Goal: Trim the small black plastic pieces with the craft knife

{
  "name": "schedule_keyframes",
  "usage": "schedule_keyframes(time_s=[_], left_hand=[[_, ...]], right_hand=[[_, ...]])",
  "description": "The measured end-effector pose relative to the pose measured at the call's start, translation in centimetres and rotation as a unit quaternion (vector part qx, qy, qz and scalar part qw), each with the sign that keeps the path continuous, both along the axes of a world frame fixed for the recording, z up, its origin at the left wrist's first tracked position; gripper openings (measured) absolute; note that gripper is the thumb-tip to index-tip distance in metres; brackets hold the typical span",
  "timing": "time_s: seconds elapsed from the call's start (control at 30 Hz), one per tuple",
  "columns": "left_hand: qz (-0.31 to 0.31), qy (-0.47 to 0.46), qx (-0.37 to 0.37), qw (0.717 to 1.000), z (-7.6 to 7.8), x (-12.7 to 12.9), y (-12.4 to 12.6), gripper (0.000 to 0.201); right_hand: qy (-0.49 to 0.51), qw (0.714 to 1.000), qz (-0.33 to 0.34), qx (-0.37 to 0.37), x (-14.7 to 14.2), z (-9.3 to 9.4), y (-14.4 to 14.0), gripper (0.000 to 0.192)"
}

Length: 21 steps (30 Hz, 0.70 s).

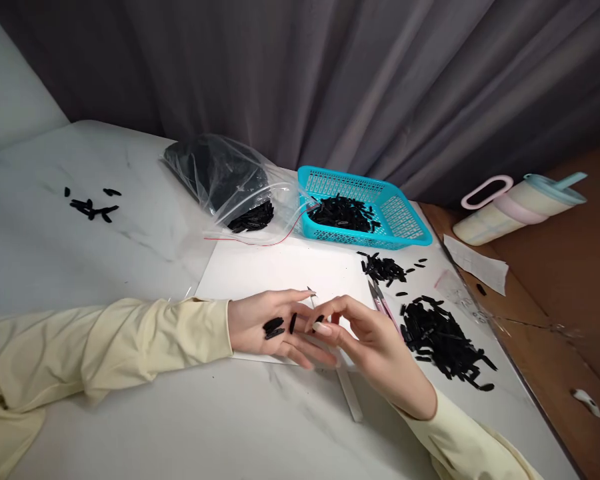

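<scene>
My left hand (265, 327) lies palm up on a white sheet (280, 270), fingers spread, with three small black pieces (275, 327) resting on the palm and fingers. My right hand (370, 347) reaches over to it, thumb and forefinger pinched on one small black piece (319, 319) at the left fingertips. A pair of pink-handled scissors or tweezers (380, 301) lies just behind my right hand. A large heap of black pieces (443, 340) sits to the right of it.
A blue basket (405, 217) with black pieces stands at the back, next to a clear zip bag (230, 180) holding more. A smaller pile (383, 268) and a scattered few (93, 207) lie on the marble table. A lidded cup (520, 207) lies on the brown surface at right.
</scene>
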<state>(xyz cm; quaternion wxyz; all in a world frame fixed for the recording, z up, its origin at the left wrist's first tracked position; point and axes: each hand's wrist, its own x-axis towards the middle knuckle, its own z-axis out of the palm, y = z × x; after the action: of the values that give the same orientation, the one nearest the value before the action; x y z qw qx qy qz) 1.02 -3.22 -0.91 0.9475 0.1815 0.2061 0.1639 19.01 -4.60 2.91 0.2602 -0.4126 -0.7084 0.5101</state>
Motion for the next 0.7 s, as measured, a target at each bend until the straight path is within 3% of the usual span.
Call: schedule_keyframes(time_s=[0.1,0.2,0.43,0.7], left_hand=[[-0.01,0.082,0.128,0.988,0.2,0.0,0.0,0.032],[0.02,0.157,0.217,0.963,0.7,0.1,-0.4,0.035],[0.084,0.221,0.214,0.948,1.3,0.3,-1.0,0.037],[-0.013,0.209,0.246,0.946,1.2,0.0,-1.5,0.049]], right_hand=[[0.097,0.982,-0.033,-0.157,0.8,0.0,-0.4,0.015],[0.154,0.962,-0.052,-0.22,1.1,-0.6,-0.5,0.017],[0.21,0.952,-0.043,-0.216,0.9,-1.6,-0.4,0.015],[0.279,0.936,-0.114,-0.182,0.6,-2.3,-0.9,0.011]])
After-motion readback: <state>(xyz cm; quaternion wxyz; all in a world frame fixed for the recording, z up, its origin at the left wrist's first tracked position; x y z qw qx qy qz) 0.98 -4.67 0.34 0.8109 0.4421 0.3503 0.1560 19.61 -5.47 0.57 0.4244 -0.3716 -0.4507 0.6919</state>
